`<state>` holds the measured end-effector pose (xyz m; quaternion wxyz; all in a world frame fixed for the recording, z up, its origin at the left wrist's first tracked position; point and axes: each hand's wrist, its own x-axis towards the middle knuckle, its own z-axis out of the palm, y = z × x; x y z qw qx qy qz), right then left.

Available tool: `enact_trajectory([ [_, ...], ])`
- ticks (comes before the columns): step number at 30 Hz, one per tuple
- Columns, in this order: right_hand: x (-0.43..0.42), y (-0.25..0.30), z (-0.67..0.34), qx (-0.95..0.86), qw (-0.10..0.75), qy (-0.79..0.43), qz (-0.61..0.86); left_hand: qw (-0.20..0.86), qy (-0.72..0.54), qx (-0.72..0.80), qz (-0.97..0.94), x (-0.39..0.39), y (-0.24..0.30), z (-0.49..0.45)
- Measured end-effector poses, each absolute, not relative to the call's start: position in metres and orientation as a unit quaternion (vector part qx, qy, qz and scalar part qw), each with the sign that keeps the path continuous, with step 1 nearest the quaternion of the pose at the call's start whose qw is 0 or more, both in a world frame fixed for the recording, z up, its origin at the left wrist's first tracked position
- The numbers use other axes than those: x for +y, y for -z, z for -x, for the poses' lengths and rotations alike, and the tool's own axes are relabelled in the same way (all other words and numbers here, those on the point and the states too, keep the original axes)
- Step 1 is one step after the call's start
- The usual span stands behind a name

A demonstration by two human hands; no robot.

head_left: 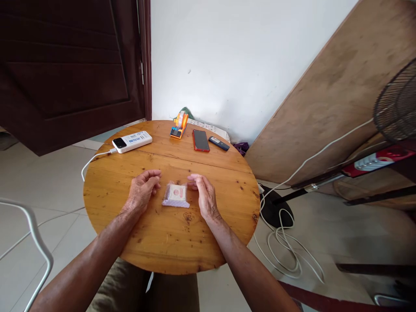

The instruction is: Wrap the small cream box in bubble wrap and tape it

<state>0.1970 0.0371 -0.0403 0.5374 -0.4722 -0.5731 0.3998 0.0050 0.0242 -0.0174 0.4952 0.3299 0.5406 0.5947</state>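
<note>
A small square packet (177, 193) in clear wrapping lies flat on the round wooden table (156, 238). It has a pale face with red print and a lilac edge toward me. My left hand (143, 189) rests just left of the packet, not touching it, with fingers loosely bent and nothing seen in them. On the other side my right hand (204, 195) is held on edge, its fingers stretched toward the packet and apart from it. Neither hand holds anything that I can see.
Toward the back of the table are a white power bank (133, 141) with a cable, an orange tape dispenser (179, 125), a red-edged phone (200, 141) and a dark remote (219, 143). A fan (394, 102) and coiled white cable (284, 242) are at right.
</note>
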Motion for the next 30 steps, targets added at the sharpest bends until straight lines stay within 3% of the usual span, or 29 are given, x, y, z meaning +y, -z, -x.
enact_trajectory([
  [30,0.0356,0.0372,-0.1973,-0.589,0.508,-0.417,0.469,0.485,-0.527,0.553,-0.425,0.0212,0.0150,-0.0073],
])
